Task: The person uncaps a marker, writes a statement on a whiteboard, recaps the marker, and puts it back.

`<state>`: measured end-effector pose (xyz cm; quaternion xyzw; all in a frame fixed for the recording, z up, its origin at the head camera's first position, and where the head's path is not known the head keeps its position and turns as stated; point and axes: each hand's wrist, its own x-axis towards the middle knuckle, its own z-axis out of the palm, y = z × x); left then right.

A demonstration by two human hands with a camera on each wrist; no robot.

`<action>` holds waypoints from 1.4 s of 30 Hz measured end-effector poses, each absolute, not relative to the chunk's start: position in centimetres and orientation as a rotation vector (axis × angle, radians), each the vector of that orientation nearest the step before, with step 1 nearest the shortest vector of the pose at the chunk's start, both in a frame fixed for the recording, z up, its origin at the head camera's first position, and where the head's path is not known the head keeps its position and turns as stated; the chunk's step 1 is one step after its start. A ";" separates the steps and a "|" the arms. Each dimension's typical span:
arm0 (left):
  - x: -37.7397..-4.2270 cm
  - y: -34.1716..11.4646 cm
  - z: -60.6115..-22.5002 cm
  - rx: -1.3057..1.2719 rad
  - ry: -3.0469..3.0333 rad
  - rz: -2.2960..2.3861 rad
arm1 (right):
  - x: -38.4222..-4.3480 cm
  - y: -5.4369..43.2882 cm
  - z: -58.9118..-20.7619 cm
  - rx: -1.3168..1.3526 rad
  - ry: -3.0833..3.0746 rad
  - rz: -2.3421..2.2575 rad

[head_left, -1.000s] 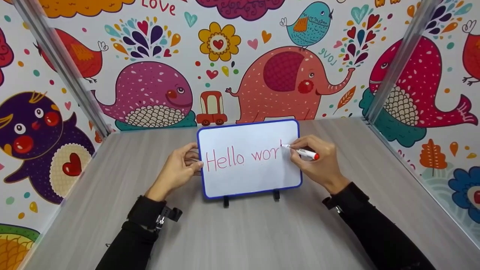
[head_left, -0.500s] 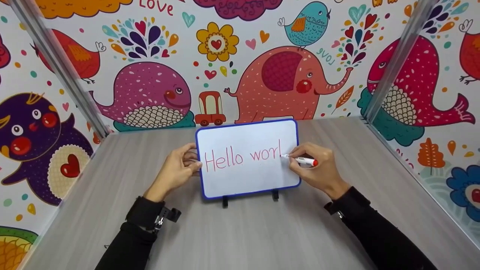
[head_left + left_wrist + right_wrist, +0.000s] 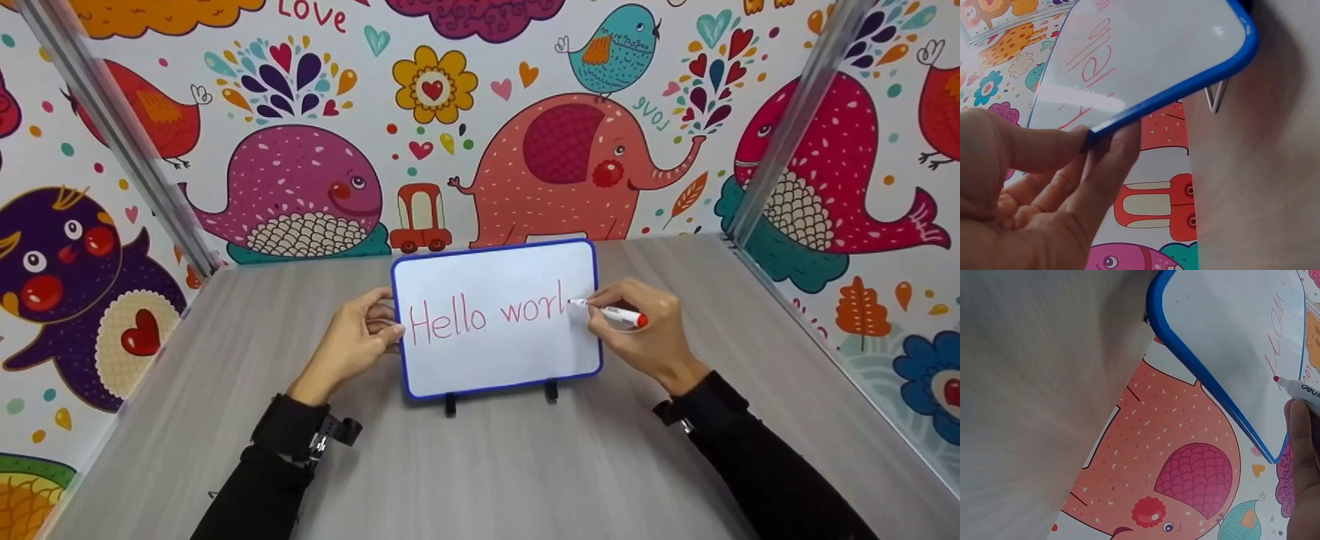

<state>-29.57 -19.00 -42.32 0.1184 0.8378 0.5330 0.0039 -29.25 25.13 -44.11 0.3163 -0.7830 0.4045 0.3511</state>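
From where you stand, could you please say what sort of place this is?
Probably an indoor booth or workstation: a grey wood-grain tabletop, white wall panels printed with colourful cartoon animals, and straight silvery metal corner posts.

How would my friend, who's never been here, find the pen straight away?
On the grey table, find the white board with a blue edge. The person's right hand is at the board's right side, pinching the pen. Unlike the board's two short black feet, the pen is a slim white stick with a bright red end.
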 end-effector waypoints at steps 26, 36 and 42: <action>-29.6 -19.0 -42.4 0.337 2.643 1.629 | -29.4 25.9 -44.5 0.773 -2.016 0.994; -29.7 -19.1 -42.4 0.337 2.639 1.618 | -29.6 25.5 -44.5 0.790 -2.023 1.003; -29.7 -19.0 -42.4 0.339 2.641 1.617 | -29.8 25.3 -44.6 0.809 -2.033 1.002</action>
